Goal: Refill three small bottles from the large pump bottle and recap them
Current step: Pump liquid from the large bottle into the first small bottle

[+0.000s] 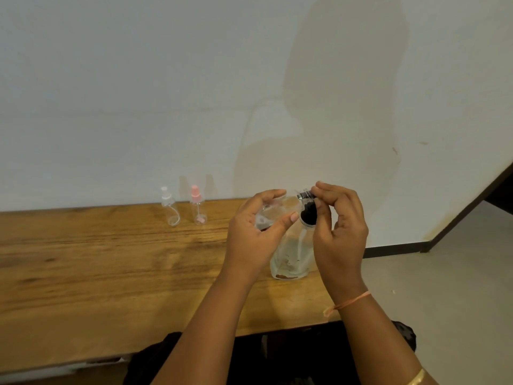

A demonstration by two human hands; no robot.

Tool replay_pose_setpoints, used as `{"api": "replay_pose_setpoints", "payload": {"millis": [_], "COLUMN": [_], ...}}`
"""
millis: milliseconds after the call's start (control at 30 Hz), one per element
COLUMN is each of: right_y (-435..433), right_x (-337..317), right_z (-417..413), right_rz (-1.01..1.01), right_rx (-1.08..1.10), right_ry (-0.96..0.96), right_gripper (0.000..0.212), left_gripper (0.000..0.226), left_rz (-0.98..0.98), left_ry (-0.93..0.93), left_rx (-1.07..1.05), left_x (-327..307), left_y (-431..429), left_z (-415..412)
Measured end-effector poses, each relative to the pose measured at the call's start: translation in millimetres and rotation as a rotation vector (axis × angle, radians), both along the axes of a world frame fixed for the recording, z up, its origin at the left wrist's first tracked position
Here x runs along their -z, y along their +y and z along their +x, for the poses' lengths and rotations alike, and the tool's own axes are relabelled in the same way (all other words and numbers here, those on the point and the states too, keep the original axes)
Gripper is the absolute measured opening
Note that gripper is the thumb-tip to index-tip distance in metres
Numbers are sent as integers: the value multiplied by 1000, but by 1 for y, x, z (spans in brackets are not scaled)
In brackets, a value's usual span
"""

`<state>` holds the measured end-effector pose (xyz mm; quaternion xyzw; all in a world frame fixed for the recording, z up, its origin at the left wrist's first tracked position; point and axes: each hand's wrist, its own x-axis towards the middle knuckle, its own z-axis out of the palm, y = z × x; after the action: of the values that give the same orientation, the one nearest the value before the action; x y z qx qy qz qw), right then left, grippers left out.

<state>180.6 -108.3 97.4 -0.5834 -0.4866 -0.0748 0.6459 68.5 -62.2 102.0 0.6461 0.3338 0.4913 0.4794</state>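
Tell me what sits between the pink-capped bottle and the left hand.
Nothing: in the head view, only bare wooden table lies between the pink-capped bottle and the left hand.

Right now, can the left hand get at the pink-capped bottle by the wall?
Likely yes for the path: bare table lies between left hand and pink-capped bottle, but that hand already holds a small clear bottle.

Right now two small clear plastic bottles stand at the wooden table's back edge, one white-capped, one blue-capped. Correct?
No. Head view: the second small clear plastic bottle has a pink cap, not blue. The white-capped clear bottle stands beside it.
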Motion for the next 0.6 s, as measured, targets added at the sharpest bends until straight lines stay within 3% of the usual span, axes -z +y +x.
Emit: {"api": "replay_pose_setpoints", "payload": {"millis": [367, 600], "right_y": [8, 3], "right_x": [14, 3], "right_z": [5, 1], "right_rz": [-10, -6], "right_rx": [40, 8], "right_ry": [-140, -16], "right_gripper": [21, 22], "left_gripper": [35, 36], "left_rz": [-7, 59], "left_ry": [63, 81], "left_rx": [28, 30], "left_x": [3, -7], "left_y": [11, 10], "left_z": [-4, -5]}}
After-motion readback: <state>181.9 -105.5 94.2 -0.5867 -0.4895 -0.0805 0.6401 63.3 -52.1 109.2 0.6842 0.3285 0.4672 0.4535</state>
